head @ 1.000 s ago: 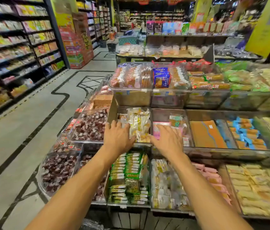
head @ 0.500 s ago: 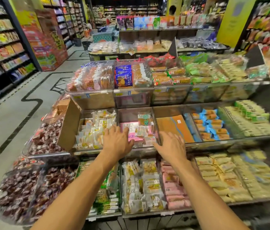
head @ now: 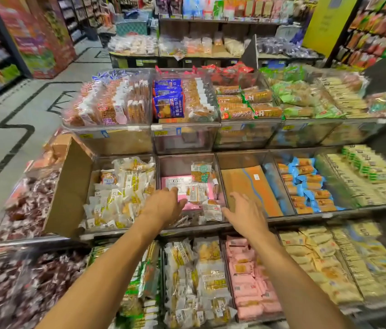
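Little could be read; a bold white "H" stood on the brown packets (head: 262, 112) with green ends in the top row, followed by letters too smeared to make out; the blue packets (head: 168, 103) beside them bore large white characters, blurred beyond reading; the yellow price tags (head: 161, 133) on the bin fronts showed print too small to tell; the white label on the pink box (head: 175, 184) carried fine black print, likewise illegible.
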Motion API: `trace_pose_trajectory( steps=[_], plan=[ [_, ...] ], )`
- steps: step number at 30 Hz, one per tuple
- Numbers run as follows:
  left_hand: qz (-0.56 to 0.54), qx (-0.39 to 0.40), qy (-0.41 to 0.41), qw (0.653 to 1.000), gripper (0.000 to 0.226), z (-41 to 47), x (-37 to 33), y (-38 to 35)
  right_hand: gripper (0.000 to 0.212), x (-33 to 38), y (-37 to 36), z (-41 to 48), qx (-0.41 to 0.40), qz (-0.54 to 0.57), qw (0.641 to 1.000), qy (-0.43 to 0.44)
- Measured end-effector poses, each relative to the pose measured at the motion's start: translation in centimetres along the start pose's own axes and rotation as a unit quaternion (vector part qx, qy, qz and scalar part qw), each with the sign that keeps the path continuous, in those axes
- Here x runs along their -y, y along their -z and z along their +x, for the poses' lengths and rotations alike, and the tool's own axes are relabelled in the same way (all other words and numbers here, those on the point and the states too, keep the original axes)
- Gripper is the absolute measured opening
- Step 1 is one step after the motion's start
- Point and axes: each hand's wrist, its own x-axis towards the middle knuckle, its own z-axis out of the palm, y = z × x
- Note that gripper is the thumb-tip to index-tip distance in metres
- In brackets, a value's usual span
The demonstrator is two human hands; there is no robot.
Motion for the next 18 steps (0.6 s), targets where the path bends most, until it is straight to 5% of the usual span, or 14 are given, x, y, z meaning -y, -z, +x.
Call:
trace_pose_trajectory(
  steps=[7, 14, 18],
  plan=[
    [-0.195, 0.127, 0.024, 0.972, 0.073, 3.8, 0.7, -4.3, 0.028, -0.7, -2.7, 3.0, -0.006, 0.047, 0.999, 0.002],
    [-0.237, 0.283, 0.037, 0.928, 0.078, 6.3, -1.2, -6.9, 0.028, -2.2, -3.6, 6.0, 0.006, 0.092, 0.996, 0.015],
    [-0.302, 0.268, 0.019, 0.915, 0.071, 7.6, -2.5, -8.1, 0.024, -3.9, -3.5, 8.0, 0.022, 0.102, 0.994, 0.038]
  ],
)
